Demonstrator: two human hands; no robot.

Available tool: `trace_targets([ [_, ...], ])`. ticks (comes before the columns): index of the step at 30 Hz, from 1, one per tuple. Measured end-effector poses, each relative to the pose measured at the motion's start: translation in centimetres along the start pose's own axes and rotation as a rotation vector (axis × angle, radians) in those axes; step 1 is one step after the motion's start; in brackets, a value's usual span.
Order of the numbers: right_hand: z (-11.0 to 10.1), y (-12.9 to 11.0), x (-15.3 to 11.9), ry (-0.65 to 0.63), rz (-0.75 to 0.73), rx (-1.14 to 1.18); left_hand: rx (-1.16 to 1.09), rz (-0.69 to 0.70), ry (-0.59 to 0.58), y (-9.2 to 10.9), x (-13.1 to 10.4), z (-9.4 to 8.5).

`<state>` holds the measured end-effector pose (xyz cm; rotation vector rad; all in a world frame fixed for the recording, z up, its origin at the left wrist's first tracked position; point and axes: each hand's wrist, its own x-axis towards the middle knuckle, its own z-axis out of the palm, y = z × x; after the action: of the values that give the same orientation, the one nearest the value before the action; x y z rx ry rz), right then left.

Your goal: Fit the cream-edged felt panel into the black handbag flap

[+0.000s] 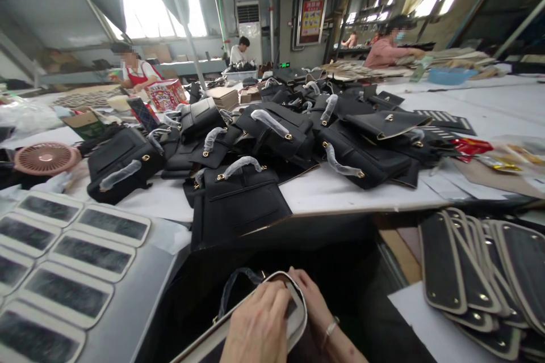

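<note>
Cream-edged oval panel [293,317] at bottom centre: left hand [255,326] lies flat on it, fingers together; right hand [313,303] fingers curl against its rim.

Black handbags [272,142] heaped on table [340,193]; pink fan [45,157] left; cream-edged panels [481,272] stacked right.

Roughly fifteen handbags [238,204], one fan [46,157]

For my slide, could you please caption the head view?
Both hands, left hand and right hand, press a cream-edged panel before piled black handbags.
</note>
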<state>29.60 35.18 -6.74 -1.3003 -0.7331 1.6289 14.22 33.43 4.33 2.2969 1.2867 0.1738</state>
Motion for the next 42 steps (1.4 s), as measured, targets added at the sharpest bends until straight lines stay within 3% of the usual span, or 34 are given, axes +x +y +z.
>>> trace_targets([
  [2,-1.0,-1.7,-1.4,0.078,-0.079,-0.112,-0.059,-0.067,0.011,0.3,0.2,-0.8],
  [5,-1.4,-4.3,-4.1,0.010,-0.200,-0.412,-0.065,-0.109,0.084,0.5,1.1,-2.1],
  [8,-0.4,-5.7,-6.0,-0.011,-0.343,-0.777,0.025,-0.054,0.104,0.2,2.4,-3.3],
  [11,0.4,-5.7,-6.2,0.034,-0.415,-0.930,0.069,0.023,0.067,-0.7,3.7,-4.1],
  [17,0.2,-5.6,-5.3,0.009,-0.438,-1.058,-0.127,0.196,-0.097,-3.7,5.8,-3.7],
  [24,0.5,-5.6,-5.2,0.023,-0.515,-1.145,-0.376,0.107,-0.197,-5.2,7.2,-2.7],
  [33,-1.0,-4.6,-4.8,-0.067,-0.587,-1.205,-0.425,0.055,-0.190,-5.2,7.7,-2.6],
  [42,-0.5,-4.8,-4.8,-0.050,-0.656,-1.281,-0.482,0.015,-0.180,-6.1,7.6,-2.1],
])
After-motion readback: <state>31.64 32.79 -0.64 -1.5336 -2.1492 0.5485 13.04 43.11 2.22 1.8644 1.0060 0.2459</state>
